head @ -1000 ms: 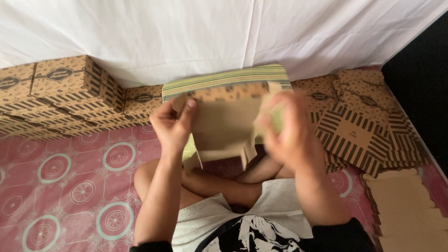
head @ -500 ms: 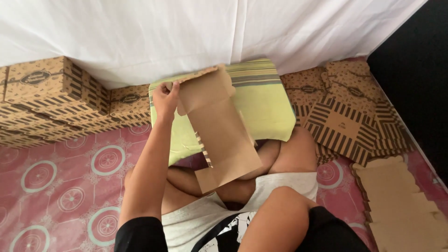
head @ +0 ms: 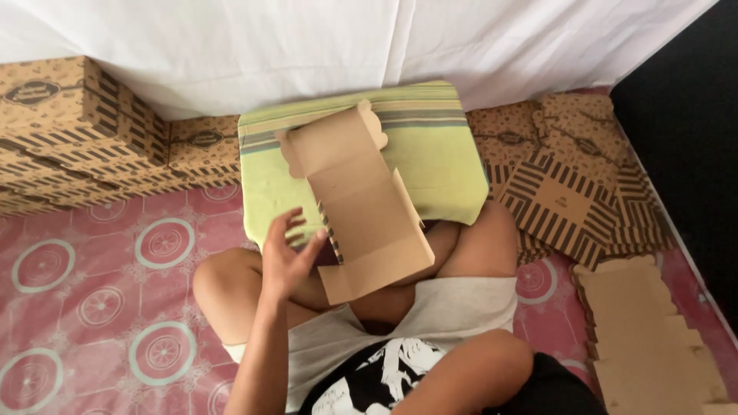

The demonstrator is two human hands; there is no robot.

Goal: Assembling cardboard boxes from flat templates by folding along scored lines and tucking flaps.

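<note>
Right now a flat, unfolded cardboard box blank point(head: 361, 204) lies tilted across the person's crossed legs, its upper end with rounded tabs resting on a green striped cushion point(head: 438, 154) and its lower end near the lap. One side flap stands up along the right edge, and a striped printed edge shows on the left. The left hand point(head: 288, 257) is beside the blank's lower left edge, fingers point(head: 278, 227) spread and loosely curled, the thumb close to or just touching the cardboard; it grips nothing. The right hand is out of view, with only the upper arm showing at the bottom, so its fingers cannot be judged. The person sits on a pink floor point(head: 100, 307) patterned with pale circles. Behind the cushion hangs a white sheet point(head: 307, 38). To the left, folded printed boxes point(head: 77, 131) are stacked against the sheet. To the right, more flat printed blanks point(head: 569, 184) lie in an overlapping pile, and a stack of plain brown blanks point(head: 646, 338) sits near the lower right corner.
</note>
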